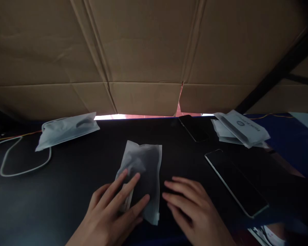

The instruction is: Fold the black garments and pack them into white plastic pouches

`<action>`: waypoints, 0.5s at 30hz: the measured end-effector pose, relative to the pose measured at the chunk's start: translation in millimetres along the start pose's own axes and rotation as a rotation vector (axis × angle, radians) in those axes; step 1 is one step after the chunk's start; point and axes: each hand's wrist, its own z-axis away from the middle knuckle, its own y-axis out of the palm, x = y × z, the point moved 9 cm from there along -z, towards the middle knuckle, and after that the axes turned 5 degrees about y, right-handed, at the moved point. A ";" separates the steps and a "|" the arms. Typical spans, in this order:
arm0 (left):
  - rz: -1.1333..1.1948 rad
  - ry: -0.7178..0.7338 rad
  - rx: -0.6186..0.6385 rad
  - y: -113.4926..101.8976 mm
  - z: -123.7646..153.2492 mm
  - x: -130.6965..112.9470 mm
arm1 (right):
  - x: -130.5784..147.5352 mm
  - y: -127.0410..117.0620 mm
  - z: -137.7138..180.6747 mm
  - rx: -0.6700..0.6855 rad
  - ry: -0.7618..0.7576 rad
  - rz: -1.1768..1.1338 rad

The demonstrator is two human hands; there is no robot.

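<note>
A frosted plastic pouch (143,171) with something dark inside lies on the black table (74,171) in front of me. My left hand (113,212) lies flat on the pouch's near left end, fingers stretched out and pressing it down. My right hand (190,208) rests on the table just right of the pouch, fingers extended and pointing left, their tips at the pouch's right edge. Neither hand grips anything.
A phone (236,182) lies face up to the right, another dark phone (193,128) farther back. A filled pouch (66,130) and a white cable (23,160) lie at the left. Printed pouches (241,130) are stacked at back right. Cardboard (143,54) walls the far side.
</note>
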 end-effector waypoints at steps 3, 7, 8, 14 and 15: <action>0.078 0.052 -0.049 -6.2 1.5 -4.2 | 28.8 -2.2 -2.6 -0.070 -0.102 -0.060; 0.235 -0.032 -0.146 -16.8 8.6 7.6 | 57.9 -10.1 -5.6 -0.244 -0.150 -0.075; 0.253 -0.056 -0.157 -17.8 9.7 8.7 | 62.9 -13.5 -5.7 -0.298 -0.150 -0.081; 0.263 -0.044 -0.247 -23.7 16.5 -10.1 | 84.1 -27.0 -3.7 -0.490 -0.265 -0.064; 0.282 -0.037 -0.261 -24.5 17.5 -12.5 | 85.9 -26.8 -4.1 -0.487 -0.284 -0.041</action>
